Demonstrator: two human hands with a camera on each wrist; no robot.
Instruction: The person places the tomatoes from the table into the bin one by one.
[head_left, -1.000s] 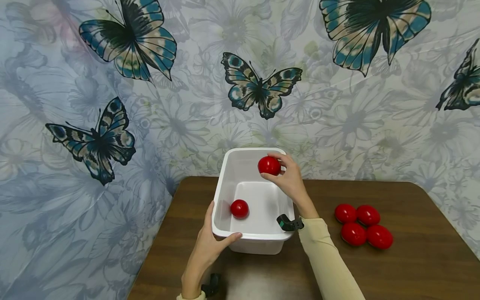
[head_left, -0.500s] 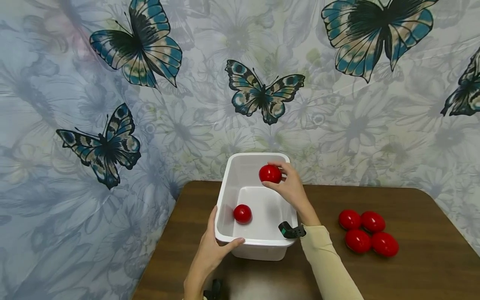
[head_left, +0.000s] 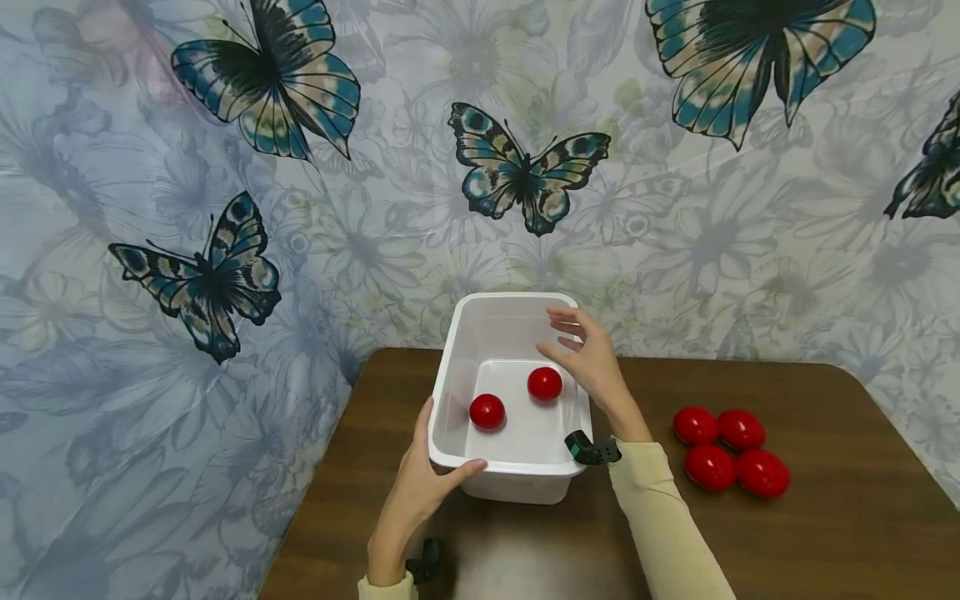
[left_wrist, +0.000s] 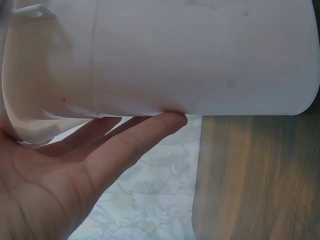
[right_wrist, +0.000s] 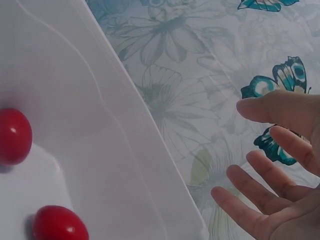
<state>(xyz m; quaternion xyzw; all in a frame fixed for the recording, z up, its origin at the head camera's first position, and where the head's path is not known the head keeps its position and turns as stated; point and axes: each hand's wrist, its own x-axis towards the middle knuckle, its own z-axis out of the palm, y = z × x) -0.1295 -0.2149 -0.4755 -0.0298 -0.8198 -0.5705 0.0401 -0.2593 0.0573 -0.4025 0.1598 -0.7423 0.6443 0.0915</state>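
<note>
A white plastic tub (head_left: 517, 487) stands on the table and holds two shiny red egg-shaped balls, one ball (head_left: 487, 412) at the near left and the other ball (head_left: 544, 384) at the right. My left hand (head_left: 420, 483) grips the tub's near left corner, thumb along the front rim. In the left wrist view its fingers (left_wrist: 145, 132) lie against the tub's outer wall. Over the tub's right side, my right hand (head_left: 588, 350) is spread with nothing in it. The right wrist view shows its thumb (right_wrist: 272, 107) apart from the other fingers.
Several more red egg-shaped balls (head_left: 711, 467) sit clustered on the brown wooden table (head_left: 840, 533), right of the tub. A butterfly-patterned cloth (head_left: 360, 250) hangs behind the table. Each wrist wears a black band (head_left: 592, 450).
My right hand has let go of its red egg-shaped ball, which now lies on the tub's floor at the right. My left hand stays at the tub's corner.
</note>
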